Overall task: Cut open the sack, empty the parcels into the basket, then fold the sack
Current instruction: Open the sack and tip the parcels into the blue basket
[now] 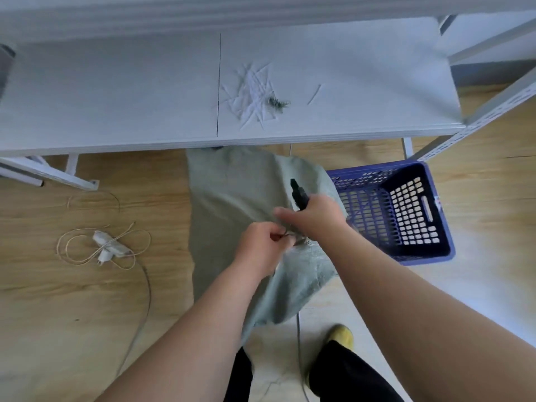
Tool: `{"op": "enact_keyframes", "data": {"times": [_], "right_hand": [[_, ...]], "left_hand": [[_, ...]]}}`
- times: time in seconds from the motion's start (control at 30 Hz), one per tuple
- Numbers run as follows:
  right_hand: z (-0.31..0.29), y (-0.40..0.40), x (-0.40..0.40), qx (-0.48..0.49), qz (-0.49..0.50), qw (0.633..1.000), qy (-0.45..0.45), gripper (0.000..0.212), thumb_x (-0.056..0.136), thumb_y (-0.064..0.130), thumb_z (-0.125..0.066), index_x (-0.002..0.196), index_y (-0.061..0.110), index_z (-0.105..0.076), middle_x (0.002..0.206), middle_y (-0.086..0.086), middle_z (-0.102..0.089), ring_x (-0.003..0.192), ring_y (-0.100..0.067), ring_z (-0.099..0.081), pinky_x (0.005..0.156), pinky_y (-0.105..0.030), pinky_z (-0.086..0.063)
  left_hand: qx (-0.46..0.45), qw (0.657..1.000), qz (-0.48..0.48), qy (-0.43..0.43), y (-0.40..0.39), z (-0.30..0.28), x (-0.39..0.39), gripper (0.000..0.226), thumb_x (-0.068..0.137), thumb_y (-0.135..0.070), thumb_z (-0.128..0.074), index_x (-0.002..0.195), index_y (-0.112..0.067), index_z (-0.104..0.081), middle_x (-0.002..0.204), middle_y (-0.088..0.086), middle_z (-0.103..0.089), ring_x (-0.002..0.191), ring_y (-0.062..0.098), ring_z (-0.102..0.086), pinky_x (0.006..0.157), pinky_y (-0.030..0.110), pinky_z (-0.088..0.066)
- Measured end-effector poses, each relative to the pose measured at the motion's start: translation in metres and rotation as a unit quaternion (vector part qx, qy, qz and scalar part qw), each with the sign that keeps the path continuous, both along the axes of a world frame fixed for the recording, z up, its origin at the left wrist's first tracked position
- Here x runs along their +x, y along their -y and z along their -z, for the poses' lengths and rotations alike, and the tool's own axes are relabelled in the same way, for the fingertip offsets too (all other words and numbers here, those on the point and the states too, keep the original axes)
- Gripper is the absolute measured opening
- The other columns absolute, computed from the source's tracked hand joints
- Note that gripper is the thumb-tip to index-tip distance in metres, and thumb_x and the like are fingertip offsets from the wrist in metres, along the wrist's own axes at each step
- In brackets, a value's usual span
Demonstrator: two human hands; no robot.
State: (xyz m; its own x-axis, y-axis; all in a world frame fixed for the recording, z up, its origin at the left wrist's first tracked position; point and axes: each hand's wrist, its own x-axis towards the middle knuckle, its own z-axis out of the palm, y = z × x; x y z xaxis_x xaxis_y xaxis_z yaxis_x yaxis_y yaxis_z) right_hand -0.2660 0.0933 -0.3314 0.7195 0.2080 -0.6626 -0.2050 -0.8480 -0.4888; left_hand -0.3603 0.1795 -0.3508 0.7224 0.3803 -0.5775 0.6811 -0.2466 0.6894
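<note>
While the left hand [262, 245] pinches the sack's tied mouth, the right hand [314, 217] grips a black cutter [298, 194]. Grey-green sack [232, 204] stands on the floor below the white table [116, 91], with the blue basket [435, 227] just right.

A pale wood-grain floor [87, 309] fills most of the view, turning to a lighter strip at the lower middle. Across the top runs a white table [116, 91] with a dark seam down its middle, standing on white metal legs, with a perforated upright [493, 111] at its right end. Soft, even light falls on the tabletop.
</note>
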Motion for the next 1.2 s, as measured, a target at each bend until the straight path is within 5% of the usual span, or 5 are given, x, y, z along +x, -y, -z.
{"op": "enact_keyframes", "data": {"times": [0.3, 0.47, 0.73, 0.93, 1.2], "right_hand": [[-0.047, 0.04, -0.014, 0.109, 0.126, 0.98, -0.107, 0.012, 0.079, 0.005, -0.069, 0.087, 0.009, -0.06, 0.068, -0.01, -0.059, 0.066, -0.028, -0.058, 0.073, -0.04, -0.056], [-0.072, 0.076, -0.027, 0.188, 0.139, 0.958, -0.165, 0.019, 0.088, -0.008, -0.058, 0.09, 0.011, -0.052, 0.087, -0.012, -0.061, 0.077, -0.026, -0.068, 0.08, -0.035, -0.059], [-0.078, 0.106, -0.017, 0.222, 0.164, 0.95, -0.145, 0.024, 0.085, -0.014, -0.05, 0.08, 0.008, -0.055, 0.086, -0.011, -0.062, 0.084, -0.025, -0.067, 0.082, -0.032, -0.058], [-0.07, 0.122, -0.017, 0.27, 0.215, 0.925, -0.159, 0.031, 0.084, -0.02, -0.046, 0.073, 0.009, -0.051, 0.076, -0.009, -0.06, 0.073, -0.019, -0.065, 0.076, -0.026, -0.059], [-0.073, 0.122, 0.005, 0.226, 0.22, 0.944, -0.098, 0.024, 0.082, 0.004, -0.066, 0.097, 0.022, -0.063, 0.101, -0.014, -0.069, 0.098, -0.029, -0.067, 0.095, -0.048, -0.052]], "left_hand": [[-0.035, 0.987, -0.154, 0.015, -0.005, -0.053, -0.025, 0.008, 0.086, -0.019, -0.069, 0.093, -0.022, -0.07, 0.097, 0.004, -0.072, 0.089, 0.017, -0.064, 0.086, 0.027, -0.049], [0.03, 0.956, -0.281, -0.084, -0.019, -0.066, -0.019, 0.061, 0.087, -0.028, -0.068, 0.14, -0.012, -0.041, 0.143, 0.009, -0.046, 0.126, 0.026, -0.049, 0.102, 0.031, -0.037], [0.2, 0.975, -0.005, -0.1, -0.01, -0.06, 0.006, 0.034, 0.089, -0.023, -0.064, 0.122, -0.027, -0.06, 0.154, 0.006, -0.025, 0.141, 0.027, -0.028, 0.111, 0.034, -0.029], [0.415, 0.847, 0.331, 0.028, -0.002, -0.049, 0.017, 0.06, 0.085, -0.005, -0.06, 0.136, -0.03, -0.043, 0.152, -0.005, -0.033, 0.144, 0.02, -0.022, 0.118, 0.042, -0.013], [0.275, 0.955, -0.083, 0.075, 0.005, -0.077, 0.052, 0.021, 0.091, -0.007, -0.05, 0.096, -0.018, -0.067, 0.1, 0.005, -0.07, 0.094, 0.026, -0.062, 0.076, 0.027, -0.045]]}}
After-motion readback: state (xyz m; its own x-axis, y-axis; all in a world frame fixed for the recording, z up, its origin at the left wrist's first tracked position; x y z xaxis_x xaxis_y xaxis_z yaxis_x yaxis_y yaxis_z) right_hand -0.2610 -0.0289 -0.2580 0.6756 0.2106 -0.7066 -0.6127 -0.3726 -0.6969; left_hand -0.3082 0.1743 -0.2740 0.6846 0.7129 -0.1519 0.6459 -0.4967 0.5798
